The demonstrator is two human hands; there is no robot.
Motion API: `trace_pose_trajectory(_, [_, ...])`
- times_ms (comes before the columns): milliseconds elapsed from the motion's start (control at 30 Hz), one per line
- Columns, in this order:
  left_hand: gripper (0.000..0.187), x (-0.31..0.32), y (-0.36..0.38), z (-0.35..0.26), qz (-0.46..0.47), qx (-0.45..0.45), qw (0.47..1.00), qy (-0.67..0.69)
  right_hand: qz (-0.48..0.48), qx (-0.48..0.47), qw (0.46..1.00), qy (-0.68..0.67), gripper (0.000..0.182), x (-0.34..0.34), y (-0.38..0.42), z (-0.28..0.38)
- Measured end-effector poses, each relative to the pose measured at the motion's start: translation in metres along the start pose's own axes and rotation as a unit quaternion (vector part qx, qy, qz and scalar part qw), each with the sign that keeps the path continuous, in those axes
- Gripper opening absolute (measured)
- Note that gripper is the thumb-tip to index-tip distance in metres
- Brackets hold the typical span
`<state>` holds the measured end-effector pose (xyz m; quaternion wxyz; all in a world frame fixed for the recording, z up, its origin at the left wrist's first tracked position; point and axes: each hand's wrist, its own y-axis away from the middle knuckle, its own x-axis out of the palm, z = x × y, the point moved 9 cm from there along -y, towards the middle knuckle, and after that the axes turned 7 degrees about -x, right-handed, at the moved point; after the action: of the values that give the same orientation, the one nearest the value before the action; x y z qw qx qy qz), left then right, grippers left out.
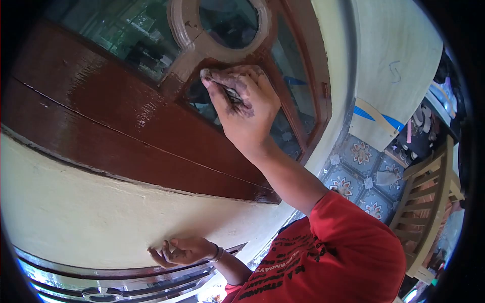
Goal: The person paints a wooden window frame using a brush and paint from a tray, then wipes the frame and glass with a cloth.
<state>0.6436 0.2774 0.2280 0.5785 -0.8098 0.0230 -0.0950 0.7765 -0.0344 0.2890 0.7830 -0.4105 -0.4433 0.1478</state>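
Note:
My right hand [247, 103], its fingers smeared with dark brown, is closed around a small crumpled wad that looks like a rag [233, 94]; only bits of it show. The hand is against or just in front of a brown painted wooden frame [146, 111] with glass panes. Just above it is a round ring [179, 28] of paler brown in the frame. My left hand [182, 251] is beside the cream wall [126, 217], fingers loosely bent and apart, with nothing visible in it. A bracelet circles that wrist.
Blue patterned floor tiles [361, 151] lie at the right, beside a wooden slatted railing [427, 202]. A pale board [394, 60] with a blue stripe stands at upper right. Dark glossy bars [121, 283] cross the bright lower left. Assorted items are piled at the right edge.

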Motion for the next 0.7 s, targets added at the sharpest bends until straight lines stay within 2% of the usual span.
trace_pose_trajectory(100, [0.026, -0.002, -0.004, -0.003, -0.002, 0.017, 1.000, 0.006, -0.016, -0.021, 0.999, 0.034, 0.014, 0.001, 0.004, -0.001])
trace_pose_trajectory(167, [0.024, -0.004, -0.003, 0.000, 0.002, 0.019, 1.000, 0.020, -0.031, 0.003, 0.999, 0.021, 0.013, -0.002, 0.008, -0.009])
trace_pose_trajectory(200, [0.021, -0.004, -0.002, 0.007, 0.010, -0.004, 0.999, 0.039, -0.029, 0.002, 0.999, 0.024, 0.013, -0.003, 0.007, -0.006])
trace_pose_trajectory(267, [0.020, -0.007, -0.001, 0.016, 0.012, 0.000, 0.999, 0.045, 0.039, 0.020, 0.997, 0.069, 0.010, 0.001, 0.002, 0.001])
trace_pose_trajectory(400, [0.021, -0.008, -0.001, 0.014, 0.011, -0.002, 0.998, 0.066, 0.064, -0.005, 0.992, 0.107, 0.011, 0.002, -0.004, 0.010])
trace_pose_trajectory(500, [0.024, -0.006, 0.000, 0.018, 0.019, -0.009, 0.996, 0.091, 0.052, 0.027, 0.994, 0.094, 0.011, 0.002, -0.002, 0.003])
trace_pose_trajectory(567, [0.023, -0.008, 0.000, 0.011, 0.018, 0.023, 0.991, 0.127, 0.064, -0.016, 0.985, 0.160, 0.011, 0.004, -0.004, 0.011])
trace_pose_trajectory(633, [0.021, -0.009, 0.001, 0.020, 0.024, -0.009, 0.991, 0.131, 0.081, -0.035, 0.981, 0.170, 0.012, 0.006, -0.007, 0.014])
trace_pose_trajectory(700, [0.017, -0.008, -0.001, 0.014, 0.022, 0.018, 0.993, 0.117, 0.095, -0.054, 0.978, 0.179, 0.013, 0.007, -0.007, 0.016])
